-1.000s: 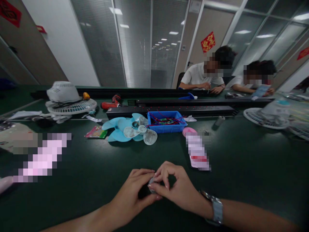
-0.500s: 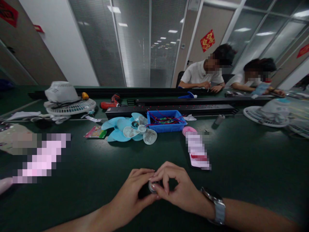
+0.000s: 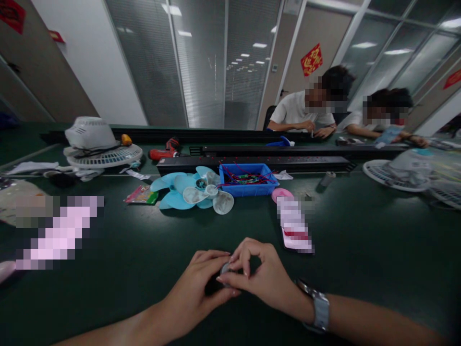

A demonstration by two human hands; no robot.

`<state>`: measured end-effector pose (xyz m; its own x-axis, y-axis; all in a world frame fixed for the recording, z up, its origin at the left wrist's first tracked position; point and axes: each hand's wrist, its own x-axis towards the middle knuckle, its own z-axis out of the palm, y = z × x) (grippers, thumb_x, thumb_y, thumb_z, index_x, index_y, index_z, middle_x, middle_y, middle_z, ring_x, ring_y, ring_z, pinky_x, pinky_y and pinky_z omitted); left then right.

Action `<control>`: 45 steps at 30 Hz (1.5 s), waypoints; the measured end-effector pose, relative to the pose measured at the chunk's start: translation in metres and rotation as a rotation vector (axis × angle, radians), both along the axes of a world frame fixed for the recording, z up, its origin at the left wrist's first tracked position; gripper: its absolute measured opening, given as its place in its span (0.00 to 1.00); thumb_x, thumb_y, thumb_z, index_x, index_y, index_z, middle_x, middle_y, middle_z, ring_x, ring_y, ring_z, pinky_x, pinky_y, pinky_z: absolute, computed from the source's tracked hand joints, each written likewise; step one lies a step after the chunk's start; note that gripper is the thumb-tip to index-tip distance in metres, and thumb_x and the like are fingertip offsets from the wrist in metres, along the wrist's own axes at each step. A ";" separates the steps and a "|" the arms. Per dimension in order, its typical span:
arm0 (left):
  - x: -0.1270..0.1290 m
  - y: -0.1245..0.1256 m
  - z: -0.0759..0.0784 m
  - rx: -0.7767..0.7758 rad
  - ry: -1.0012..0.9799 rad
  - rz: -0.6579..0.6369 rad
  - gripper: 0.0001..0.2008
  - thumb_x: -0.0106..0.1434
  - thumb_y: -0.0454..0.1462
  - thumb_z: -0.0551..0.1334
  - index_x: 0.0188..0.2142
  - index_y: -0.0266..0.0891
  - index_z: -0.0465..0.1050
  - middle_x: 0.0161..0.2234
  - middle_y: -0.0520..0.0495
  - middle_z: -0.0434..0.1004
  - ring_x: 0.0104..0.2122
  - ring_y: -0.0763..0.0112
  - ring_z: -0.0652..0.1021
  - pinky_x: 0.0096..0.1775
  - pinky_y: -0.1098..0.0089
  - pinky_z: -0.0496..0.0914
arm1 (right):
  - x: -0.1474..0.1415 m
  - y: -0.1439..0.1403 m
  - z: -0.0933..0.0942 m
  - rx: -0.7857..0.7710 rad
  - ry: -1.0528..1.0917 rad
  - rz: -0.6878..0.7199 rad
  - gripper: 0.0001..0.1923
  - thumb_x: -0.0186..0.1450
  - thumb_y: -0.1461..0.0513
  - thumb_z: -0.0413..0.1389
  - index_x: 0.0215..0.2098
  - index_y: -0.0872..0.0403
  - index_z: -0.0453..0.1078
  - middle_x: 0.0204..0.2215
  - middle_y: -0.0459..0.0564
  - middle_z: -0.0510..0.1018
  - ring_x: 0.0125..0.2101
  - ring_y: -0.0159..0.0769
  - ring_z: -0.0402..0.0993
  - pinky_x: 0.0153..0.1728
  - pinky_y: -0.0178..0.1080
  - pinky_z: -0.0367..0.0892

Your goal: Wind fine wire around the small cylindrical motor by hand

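One small grey round part (image 3: 225, 269) sits between the fingers of the left hand (image 3: 190, 287), bent loosely round it to hold it, and the right hand (image 3: 272, 279), pinching it closely. Beyond the fingers, fan blades (image 3: 194, 194) lie on the counter (image 3: 126, 264).

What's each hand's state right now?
Left hand: closed around a small round grey piece, material unclear, gripped between fingers and thumb.
Right hand: thumb and fingertips closed on that same piece.
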<state>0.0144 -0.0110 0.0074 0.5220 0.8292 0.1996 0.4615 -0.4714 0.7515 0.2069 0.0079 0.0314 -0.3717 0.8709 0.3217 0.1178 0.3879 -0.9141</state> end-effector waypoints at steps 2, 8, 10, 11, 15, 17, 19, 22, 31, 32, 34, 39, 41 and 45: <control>0.000 0.000 -0.001 0.006 -0.010 0.004 0.18 0.62 0.36 0.69 0.52 0.46 0.74 0.50 0.44 0.76 0.51 0.55 0.73 0.51 0.57 0.68 | 0.002 0.000 0.001 0.021 -0.042 0.012 0.19 0.55 0.65 0.69 0.19 0.54 0.62 0.26 0.45 0.79 0.32 0.34 0.77 0.33 0.35 0.70; 0.000 0.001 -0.004 0.058 -0.020 -0.008 0.15 0.63 0.34 0.68 0.49 0.45 0.75 0.49 0.44 0.77 0.50 0.55 0.74 0.50 0.57 0.68 | 0.004 -0.006 0.004 0.218 -0.030 0.090 0.16 0.59 0.71 0.62 0.21 0.53 0.61 0.31 0.46 0.82 0.36 0.34 0.78 0.37 0.36 0.71; -0.001 0.001 -0.005 0.060 -0.019 -0.012 0.16 0.63 0.33 0.67 0.50 0.46 0.75 0.49 0.44 0.77 0.50 0.55 0.74 0.50 0.57 0.68 | 0.003 -0.007 0.004 0.235 -0.018 0.101 0.16 0.59 0.72 0.61 0.21 0.53 0.60 0.31 0.46 0.82 0.38 0.34 0.78 0.38 0.36 0.72; -0.001 0.001 -0.005 0.061 -0.019 -0.013 0.16 0.63 0.33 0.67 0.50 0.47 0.74 0.49 0.45 0.77 0.51 0.55 0.73 0.50 0.57 0.68 | 0.003 -0.007 0.004 0.226 -0.015 0.098 0.16 0.59 0.72 0.61 0.21 0.53 0.61 0.31 0.47 0.81 0.37 0.34 0.78 0.37 0.35 0.72; -0.002 0.000 -0.006 0.048 -0.033 -0.007 0.18 0.63 0.34 0.68 0.52 0.48 0.73 0.50 0.45 0.76 0.51 0.55 0.73 0.50 0.57 0.68 | 0.003 -0.006 0.001 0.114 0.019 0.066 0.16 0.59 0.69 0.63 0.20 0.54 0.61 0.29 0.47 0.79 0.34 0.34 0.78 0.36 0.36 0.72; -0.001 -0.001 -0.005 0.027 -0.035 -0.004 0.19 0.63 0.35 0.68 0.53 0.48 0.72 0.50 0.45 0.76 0.51 0.55 0.73 0.51 0.57 0.69 | 0.003 -0.005 0.000 0.053 0.021 0.047 0.18 0.59 0.67 0.65 0.20 0.54 0.61 0.27 0.47 0.78 0.33 0.34 0.78 0.35 0.36 0.72; -0.001 -0.001 -0.004 0.009 -0.029 -0.001 0.18 0.63 0.36 0.68 0.53 0.48 0.73 0.51 0.44 0.76 0.52 0.55 0.73 0.51 0.57 0.69 | 0.002 -0.004 0.000 0.010 0.017 0.032 0.19 0.57 0.66 0.67 0.19 0.54 0.60 0.27 0.47 0.78 0.32 0.34 0.77 0.34 0.36 0.71; -0.001 -0.001 -0.003 -0.005 -0.018 -0.001 0.18 0.63 0.36 0.69 0.52 0.47 0.73 0.51 0.44 0.75 0.52 0.55 0.73 0.51 0.56 0.68 | -0.001 -0.004 0.001 -0.021 0.040 0.022 0.20 0.55 0.66 0.68 0.18 0.55 0.60 0.27 0.46 0.78 0.32 0.33 0.77 0.33 0.35 0.70; -0.001 -0.001 -0.005 0.022 -0.055 0.013 0.20 0.62 0.35 0.69 0.54 0.48 0.73 0.51 0.43 0.76 0.51 0.54 0.74 0.50 0.55 0.69 | 0.001 -0.004 -0.002 0.051 0.009 0.023 0.18 0.57 0.68 0.66 0.18 0.55 0.61 0.27 0.46 0.78 0.32 0.33 0.77 0.33 0.34 0.70; -0.001 -0.001 -0.005 0.028 -0.062 0.010 0.20 0.62 0.35 0.69 0.54 0.48 0.73 0.51 0.43 0.76 0.51 0.54 0.74 0.50 0.55 0.69 | 0.001 -0.005 -0.002 0.077 0.009 0.034 0.17 0.57 0.69 0.65 0.19 0.54 0.61 0.28 0.46 0.78 0.33 0.34 0.78 0.34 0.35 0.71; -0.001 -0.001 -0.005 0.037 -0.065 0.002 0.19 0.62 0.34 0.68 0.52 0.47 0.74 0.50 0.43 0.76 0.50 0.53 0.74 0.50 0.55 0.69 | 0.003 -0.008 -0.001 0.131 0.018 0.057 0.15 0.58 0.71 0.62 0.22 0.54 0.62 0.30 0.47 0.80 0.36 0.34 0.78 0.37 0.36 0.72; -0.002 -0.002 -0.006 0.050 -0.066 -0.003 0.15 0.62 0.33 0.68 0.49 0.45 0.75 0.50 0.43 0.76 0.50 0.54 0.73 0.50 0.56 0.69 | 0.003 -0.013 0.002 0.162 0.027 0.051 0.13 0.59 0.73 0.59 0.25 0.53 0.63 0.34 0.48 0.81 0.38 0.34 0.78 0.40 0.37 0.72; -0.002 -0.002 -0.007 0.051 -0.065 -0.007 0.17 0.62 0.34 0.68 0.50 0.46 0.74 0.50 0.43 0.76 0.50 0.54 0.73 0.50 0.56 0.69 | 0.002 -0.012 0.000 0.122 0.060 0.042 0.14 0.59 0.72 0.61 0.25 0.53 0.63 0.33 0.47 0.81 0.38 0.34 0.79 0.40 0.37 0.72; -0.002 -0.001 -0.006 0.026 -0.045 0.001 0.20 0.62 0.35 0.69 0.54 0.50 0.72 0.51 0.45 0.76 0.52 0.55 0.73 0.51 0.56 0.68 | -0.001 -0.009 -0.005 -0.030 0.136 0.028 0.18 0.57 0.68 0.66 0.21 0.54 0.60 0.30 0.47 0.80 0.36 0.35 0.80 0.38 0.36 0.73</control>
<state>0.0125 -0.0124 0.0009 0.5114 0.8239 0.2444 0.4276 -0.4907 0.7592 0.2060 -0.0011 0.0267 -0.3506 0.8709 0.3444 -0.0180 0.3614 -0.9322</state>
